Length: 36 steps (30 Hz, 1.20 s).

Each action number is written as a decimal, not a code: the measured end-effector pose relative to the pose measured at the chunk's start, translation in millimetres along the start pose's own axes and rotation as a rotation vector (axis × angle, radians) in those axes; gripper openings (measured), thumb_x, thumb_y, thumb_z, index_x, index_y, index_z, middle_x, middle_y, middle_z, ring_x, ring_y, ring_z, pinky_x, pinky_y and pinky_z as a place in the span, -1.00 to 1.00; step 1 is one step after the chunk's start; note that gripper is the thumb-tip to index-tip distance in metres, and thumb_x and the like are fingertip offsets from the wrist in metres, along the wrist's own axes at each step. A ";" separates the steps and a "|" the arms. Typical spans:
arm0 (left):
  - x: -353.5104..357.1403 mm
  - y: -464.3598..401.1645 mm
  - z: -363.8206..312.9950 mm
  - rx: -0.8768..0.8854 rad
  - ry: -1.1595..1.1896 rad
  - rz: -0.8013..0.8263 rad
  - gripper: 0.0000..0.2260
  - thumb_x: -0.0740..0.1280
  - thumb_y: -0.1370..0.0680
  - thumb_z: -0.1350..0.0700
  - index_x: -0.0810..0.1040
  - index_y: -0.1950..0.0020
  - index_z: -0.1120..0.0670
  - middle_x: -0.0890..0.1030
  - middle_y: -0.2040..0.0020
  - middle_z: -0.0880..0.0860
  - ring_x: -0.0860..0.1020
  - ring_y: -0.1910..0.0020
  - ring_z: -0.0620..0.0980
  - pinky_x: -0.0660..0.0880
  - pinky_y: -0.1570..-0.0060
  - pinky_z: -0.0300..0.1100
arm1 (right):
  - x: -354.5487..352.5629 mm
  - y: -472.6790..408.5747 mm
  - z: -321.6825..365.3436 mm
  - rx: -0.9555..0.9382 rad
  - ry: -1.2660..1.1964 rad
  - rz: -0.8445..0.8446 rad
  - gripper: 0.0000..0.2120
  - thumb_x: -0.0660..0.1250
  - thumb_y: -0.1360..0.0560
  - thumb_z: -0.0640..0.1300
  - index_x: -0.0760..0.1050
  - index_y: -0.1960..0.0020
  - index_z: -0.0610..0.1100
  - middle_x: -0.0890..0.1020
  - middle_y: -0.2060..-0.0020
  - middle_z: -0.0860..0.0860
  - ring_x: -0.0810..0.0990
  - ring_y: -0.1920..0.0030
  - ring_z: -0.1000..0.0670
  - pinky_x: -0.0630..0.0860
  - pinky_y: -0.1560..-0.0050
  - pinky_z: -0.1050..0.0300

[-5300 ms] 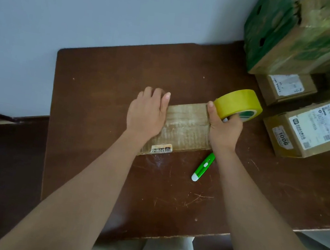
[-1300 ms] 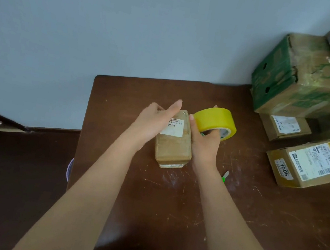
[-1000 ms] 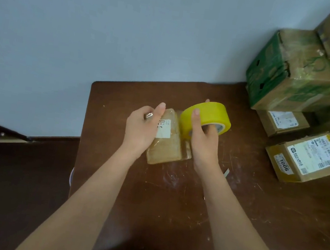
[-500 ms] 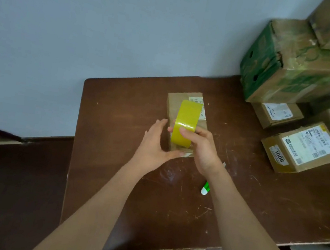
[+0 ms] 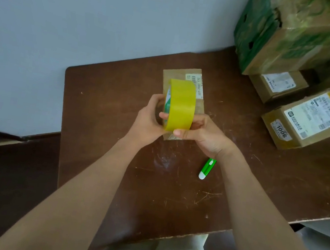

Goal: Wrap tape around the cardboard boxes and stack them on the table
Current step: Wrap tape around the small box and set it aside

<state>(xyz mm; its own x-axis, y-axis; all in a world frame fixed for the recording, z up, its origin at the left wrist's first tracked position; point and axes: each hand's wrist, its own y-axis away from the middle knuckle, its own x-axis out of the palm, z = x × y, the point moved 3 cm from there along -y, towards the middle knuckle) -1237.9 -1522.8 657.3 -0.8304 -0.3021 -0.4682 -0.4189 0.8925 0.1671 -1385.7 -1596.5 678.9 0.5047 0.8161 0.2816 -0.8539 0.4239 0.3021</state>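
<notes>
A yellow tape roll stands on edge above a small flat cardboard box that lies on the brown table. My left hand grips the roll from its left side, fingers curled round the rim. My right hand holds the roll's right side, its thumb pressed on the lower front of the yellow band. The near part of the box is hidden behind the roll and both hands. The box bears a white label at its far right corner.
A green and white cutter lies on the table just right of my right wrist. Labelled cardboard boxes sit at the right, under a big green-printed carton. A wall runs behind the table.
The box was turned over and laid flat on the table. My left hand left the box and took hold of the roll, which both hands now hold upright over the box.
</notes>
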 end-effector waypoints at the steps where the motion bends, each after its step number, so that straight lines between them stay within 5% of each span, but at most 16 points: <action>1: -1.0 -0.5 -1.1 -0.005 0.000 -0.001 -0.41 0.59 -0.34 0.18 0.38 -0.27 0.00 0.60 0.00 -0.18 0.58 0.04 -0.33 0.46 0.13 -0.45 | -0.2 -0.5 -0.1 -0.006 -0.001 0.008 -0.57 0.40 -0.46 -0.44 0.55 -0.30 -0.20 0.67 -0.18 -0.01 0.61 -0.27 -0.01 0.57 -0.21 0.12; 13: -0.4 -2.1 -4.9 -0.066 0.010 -0.030 -0.56 0.53 -0.41 0.21 0.43 -0.18 0.00 0.61 0.06 -0.18 0.57 0.11 -0.38 0.44 0.21 -0.48 | 0.6 -6.4 -0.8 -0.095 0.078 -0.039 -0.63 0.42 -0.47 -0.43 0.61 -0.21 -0.15 0.68 -0.18 -0.04 0.62 -0.26 -0.02 0.52 -0.33 -0.05; 18: 2.2 -4.5 -2.9 -0.111 0.030 -0.065 -0.61 0.48 -0.42 0.25 0.54 -0.23 0.12 0.60 0.09 -0.17 0.55 0.17 -0.42 0.46 0.24 -0.46 | 3.5 -20.1 -10.1 -0.255 0.413 -0.199 -0.73 0.49 -0.42 -0.31 0.68 -0.11 -0.15 0.49 -0.40 -0.07 0.44 -0.42 -0.05 0.41 -0.40 -0.15; 24: -0.7 -5.3 1.4 -0.172 0.121 -0.104 -0.63 0.56 -0.40 0.19 0.48 -0.09 0.01 0.68 0.01 -0.08 0.64 -0.03 -0.10 0.58 -0.09 -0.07 | -6.6 -21.1 11.1 -0.181 0.286 -0.337 -0.61 0.58 -0.35 -0.31 0.62 -0.15 -0.16 0.70 -0.04 -0.04 0.68 -0.08 0.00 0.59 -0.19 -0.05; 28: 6.7 -4.2 -3.8 -0.220 0.132 -0.159 -0.64 0.55 -0.41 0.24 0.47 -0.07 0.04 0.69 0.02 -0.12 0.64 0.02 -0.09 0.58 -0.03 -0.14 | -33.6 -1.5 18.5 -0.081 0.340 -0.454 -0.47 0.62 -0.33 -0.21 0.55 -0.26 -0.13 0.65 -0.03 0.03 0.62 0.02 0.22 0.53 -0.01 0.32; 32: 7.4 -6.7 -10.8 -0.256 0.152 -0.161 -0.63 0.51 -0.38 0.36 0.44 -0.03 0.07 0.69 0.01 -0.08 0.61 0.11 -0.19 0.50 0.18 -0.34 | -48.2 55.6 -28.6 0.125 0.390 -0.972 -0.77 0.49 -0.50 -0.05 0.52 -0.09 -0.07 0.58 0.15 0.14 0.61 0.06 0.10 0.55 0.03 0.09; 36: 5.5 -11.2 -21.1 -0.247 0.011 -0.139 -0.59 0.53 -0.37 0.29 0.47 -0.13 0.12 0.65 -0.17 -0.01 0.57 0.00 -0.26 0.41 0.27 -0.53 | -29.8 89.1 -85.5 0.577 0.565 -0.957 -0.53 0.44 -0.45 0.25 0.41 -0.05 -0.10 0.53 0.07 0.02 0.50 0.08 -0.02 0.40 0.13 0.06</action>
<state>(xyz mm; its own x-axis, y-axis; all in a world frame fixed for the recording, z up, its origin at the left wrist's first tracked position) -1245.6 -1541.5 671.2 -0.7619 -0.4209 -0.4923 -0.6051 0.7338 0.3090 -1487.7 -1549.5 619.6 0.6439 0.3911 -0.6576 0.0771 0.8219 0.5643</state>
